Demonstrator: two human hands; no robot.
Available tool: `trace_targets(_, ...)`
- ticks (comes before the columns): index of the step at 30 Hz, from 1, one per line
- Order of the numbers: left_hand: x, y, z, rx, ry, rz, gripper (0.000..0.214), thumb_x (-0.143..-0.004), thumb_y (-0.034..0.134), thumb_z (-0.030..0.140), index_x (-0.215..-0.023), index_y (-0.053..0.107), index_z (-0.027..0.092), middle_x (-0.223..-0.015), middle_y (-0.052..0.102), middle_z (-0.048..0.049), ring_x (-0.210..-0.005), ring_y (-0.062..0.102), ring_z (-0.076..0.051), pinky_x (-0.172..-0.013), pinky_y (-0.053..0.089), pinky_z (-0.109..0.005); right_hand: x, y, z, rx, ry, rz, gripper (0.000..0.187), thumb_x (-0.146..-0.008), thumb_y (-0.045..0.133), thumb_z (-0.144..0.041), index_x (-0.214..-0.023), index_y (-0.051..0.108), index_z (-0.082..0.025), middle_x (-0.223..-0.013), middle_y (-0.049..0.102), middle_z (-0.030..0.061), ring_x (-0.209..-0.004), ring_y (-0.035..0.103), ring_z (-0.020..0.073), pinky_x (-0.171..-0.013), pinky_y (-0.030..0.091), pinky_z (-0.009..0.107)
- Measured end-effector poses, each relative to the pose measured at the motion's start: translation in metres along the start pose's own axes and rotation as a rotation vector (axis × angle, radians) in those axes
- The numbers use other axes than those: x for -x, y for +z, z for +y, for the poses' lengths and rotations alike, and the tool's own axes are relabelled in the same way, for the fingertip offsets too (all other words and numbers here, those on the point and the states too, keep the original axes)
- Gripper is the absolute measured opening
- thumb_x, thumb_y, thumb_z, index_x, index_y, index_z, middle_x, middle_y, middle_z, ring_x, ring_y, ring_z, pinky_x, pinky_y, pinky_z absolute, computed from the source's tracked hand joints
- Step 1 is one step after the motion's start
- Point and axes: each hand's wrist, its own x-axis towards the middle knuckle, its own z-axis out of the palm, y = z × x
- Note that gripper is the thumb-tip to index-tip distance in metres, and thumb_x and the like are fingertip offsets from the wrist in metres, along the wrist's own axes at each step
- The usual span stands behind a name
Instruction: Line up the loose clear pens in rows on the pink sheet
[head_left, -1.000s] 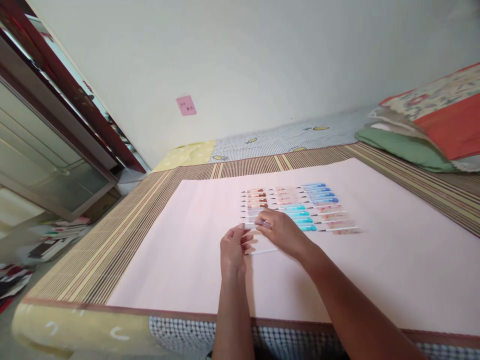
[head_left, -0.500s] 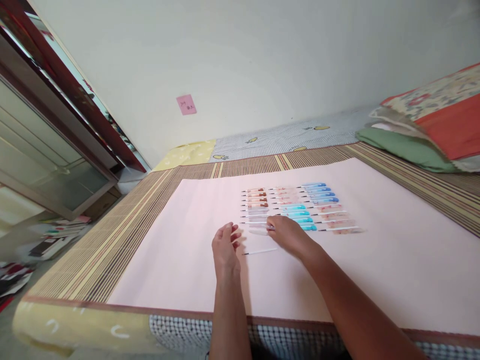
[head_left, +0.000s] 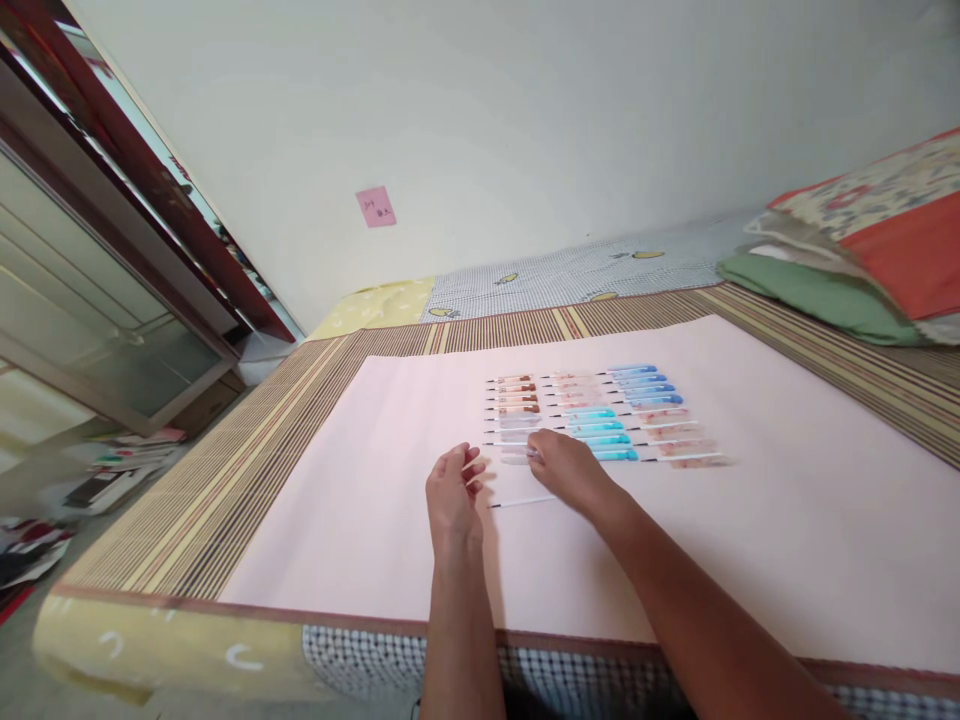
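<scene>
Three columns of pen barrels (head_left: 604,427) and slim refills (head_left: 679,458) lie on the pink sheet (head_left: 337,500); whether any refill sits inside a barrel is too small to tell. The right hand (head_left: 564,466) hides part of the left column, fingers closed around a clear barrel (head_left: 514,461) at its near end. The left hand (head_left: 452,490) is relaxed, fingers part-curled, left of a lone refill (head_left: 521,501).
</scene>
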Motion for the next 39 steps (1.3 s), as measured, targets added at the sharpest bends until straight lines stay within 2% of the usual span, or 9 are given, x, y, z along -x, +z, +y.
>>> trace_targets(33, 0.0019, 0.0013, 0.0023, 0.011, -0.014, -0.010, 0.024, -0.074, 0.073, 0.027, -0.092, 0.071, 0.011, -0.094, 0.072, -0.0098, -0.066, 0.062, -0.010, -0.053, 0.040, -0.020, -0.0020, 0.0071, -0.0005, 0.017, 0.036, 0.034, 0.012, -0.089, 0.048, -0.015, -0.089, 0.059, -0.021, -0.096, 0.068, 0.0047, -0.076, 0.059, 0.0157, -0.061, 0.025, 0.028)
trace_targets(39, 0.0006, 0.0013, 0.0018, 0.014, -0.012, -0.019, 0.025, -0.074, 0.072, 0.027, -0.092, 0.071, 0.011, -0.094, 0.072, -0.0098, -0.067, 0.062, -0.010, -0.052, 0.040, -0.020, -0.0007, 0.0056, -0.0014, -0.003, 0.041, 0.034, 0.012, -0.085, 0.048, -0.014, -0.087, 0.058, -0.021, -0.091, 0.068, 0.0039, -0.072, 0.056, 0.0155, -0.061, 0.025, 0.028)
